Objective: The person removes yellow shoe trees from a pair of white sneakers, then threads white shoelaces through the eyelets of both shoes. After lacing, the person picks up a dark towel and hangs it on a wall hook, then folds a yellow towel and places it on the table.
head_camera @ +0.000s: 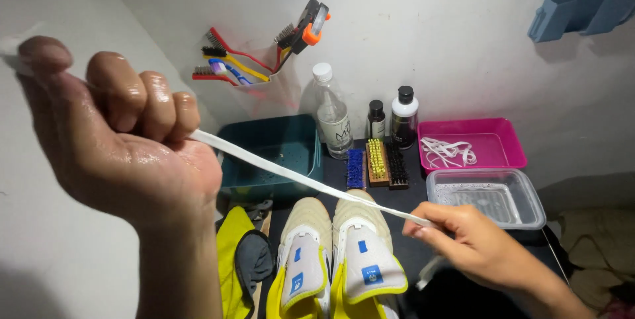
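My left hand (pixel 122 127) is raised at the near left, wet and curled into a tight fist around one end of a flat white shoelace (pixel 297 180). From there the lace runs taut, slanting down to the right over the teal basket (pixel 268 157) and above the toes of the pair of cream shoes (pixel 337 259) with yellow trim. To do this well, I judge I should keep the strip flat and evenly tensioned (a twist would fold the dirt inside), letting it slide slowly through my fingers. Further along, three scrub brushes (pixel 377 163) lie by the bottles (pixel 367 120) at the far wall. At the near right, my right hand (pixel 476 243) pinches the lace's other end between thumb and fingertips, the rest of that hand loosely curled. Beyond it sit a clear plastic tub (pixel 486 200) and a pink tray (pixel 493 140) holding more white laces.
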